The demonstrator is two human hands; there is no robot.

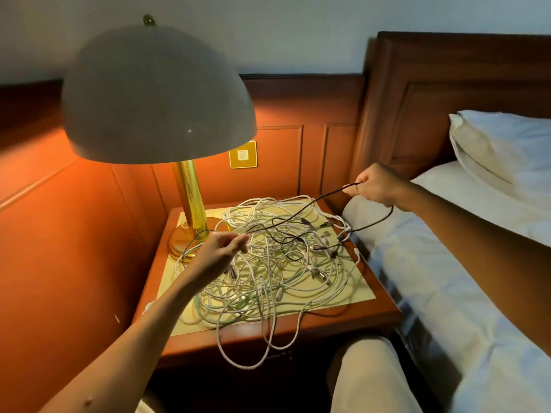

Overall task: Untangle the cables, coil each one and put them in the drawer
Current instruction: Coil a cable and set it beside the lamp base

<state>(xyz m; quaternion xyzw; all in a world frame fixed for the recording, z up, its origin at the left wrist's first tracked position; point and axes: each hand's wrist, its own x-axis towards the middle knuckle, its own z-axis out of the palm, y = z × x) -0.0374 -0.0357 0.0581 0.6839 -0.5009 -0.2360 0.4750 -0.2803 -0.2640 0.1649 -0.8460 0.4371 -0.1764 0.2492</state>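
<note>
Cables (268,263) still tangled on the surface (343,320); both hands pinch the black cable (301,214), right hand (375,184) at two o'clock, left hand (223,248) at nine, so freeing it likely comes next.

No legible text, label, brand or number was observed; the marking on the wall plate (243,155) was too small to read.

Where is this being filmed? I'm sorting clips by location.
Probably a hotel bedroom: a made bed with a white pillow, a wooden nightstand carrying a brass dome lamp, and wood-panelled walls.
</note>
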